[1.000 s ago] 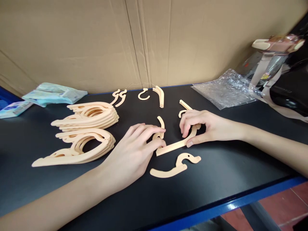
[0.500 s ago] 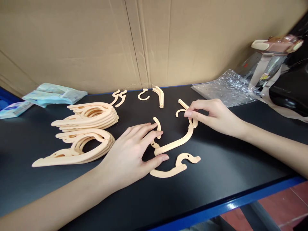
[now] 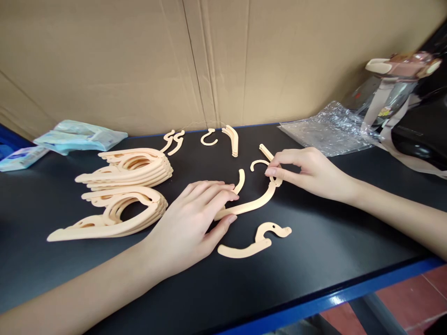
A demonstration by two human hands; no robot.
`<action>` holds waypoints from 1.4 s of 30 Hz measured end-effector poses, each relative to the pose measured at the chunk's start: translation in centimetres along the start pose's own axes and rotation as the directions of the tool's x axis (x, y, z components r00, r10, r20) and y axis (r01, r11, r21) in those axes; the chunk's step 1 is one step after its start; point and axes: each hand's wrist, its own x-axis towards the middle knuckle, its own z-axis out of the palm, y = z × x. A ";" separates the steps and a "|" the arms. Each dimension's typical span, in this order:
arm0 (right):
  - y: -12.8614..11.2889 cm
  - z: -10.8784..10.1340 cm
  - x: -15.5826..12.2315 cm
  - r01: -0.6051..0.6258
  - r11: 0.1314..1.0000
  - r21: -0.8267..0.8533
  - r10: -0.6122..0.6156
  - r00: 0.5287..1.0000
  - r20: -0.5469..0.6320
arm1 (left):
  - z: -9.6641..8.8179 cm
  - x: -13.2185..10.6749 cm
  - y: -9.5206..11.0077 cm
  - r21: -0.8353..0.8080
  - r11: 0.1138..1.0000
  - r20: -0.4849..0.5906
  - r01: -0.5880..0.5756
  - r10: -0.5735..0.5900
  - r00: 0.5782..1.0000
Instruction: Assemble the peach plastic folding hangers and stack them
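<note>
A beige plastic folding hanger, unfolded into a curve, lies between my hands on the black tabletop. My left hand is closed on its left end, thumb below and fingers above, and hides that end. My right hand pinches the right side near the joint, beside a small hook. A short curved arm sticks up beyond my left fingertips. Nearer me lies a loose curved hanger piece joined to a hook-shaped part. To the left of my left hand rest two stacks of folded hangers.
Along the back lie two small hook pieces, a single hook and a bundle of arms. Tissue packs sit back left. A clear plastic bag and a strapped bottle stand right, before a cardboard wall.
My left thumb and fingers have closed on the hanger's left end. The hanger has shifted slightly left, and its short arm has swung to the right. My right hand has moved slightly left.
</note>
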 end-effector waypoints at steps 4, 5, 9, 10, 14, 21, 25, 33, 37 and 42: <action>0.1 0.0 0.0 0.038 0.999 0.002 -0.038 0.999 0.020 | -0.1 0.1 0.1 -0.014 1.000 0.008 -0.025 0.026 1.000; 0.2 0.0 0.0 0.050 0.999 0.004 -0.051 0.998 0.025 | -0.1 0.1 0.1 -0.015 0.999 0.010 -0.033 0.034 0.999; 0.3 0.1 0.0 0.095 0.995 0.011 -0.095 0.995 0.035 | 0.0 0.0 0.0 -0.017 0.999 0.018 -0.046 0.046 0.999; 0.3 0.1 0.0 0.102 0.995 0.014 -0.102 0.994 0.038 | 0.0 0.0 -0.1 -0.020 0.999 0.022 -0.046 0.046 0.999; 0.2 0.0 0.1 0.112 0.994 0.008 -0.113 0.992 0.058 | 0.0 -0.1 -0.2 -0.036 0.998 0.039 -0.047 0.048 0.998; 0.0 -0.1 0.0 0.134 0.991 0.010 -0.134 0.988 0.074 | -0.1 -0.1 -0.1 -0.056 0.997 0.088 -0.047 0.052 0.995; 0.0 -0.1 -0.1 0.149 0.989 0.020 -0.151 0.985 0.082 | 0.0 -0.2 -0.2 -0.076 0.996 0.098 -0.055 0.062 0.993; -0.2 -0.1 -0.3 0.161 0.987 -0.003 -0.160 0.983 0.089 | -0.2 -0.2 -0.3 -0.087 0.995 0.111 -0.051 0.061 0.992; -0.5 -0.1 -0.5 0.189 0.982 0.007 -0.189 0.976 0.112 | -0.2 -0.1 -0.2 -0.074 0.996 0.115 -0.058 0.066 0.991; -0.9 -0.1 -0.8 0.216 0.976 0.031 -0.218 0.968 0.125 | 0.0 0.1 -0.1 0.020 0.999 0.004 -0.038 0.038 0.999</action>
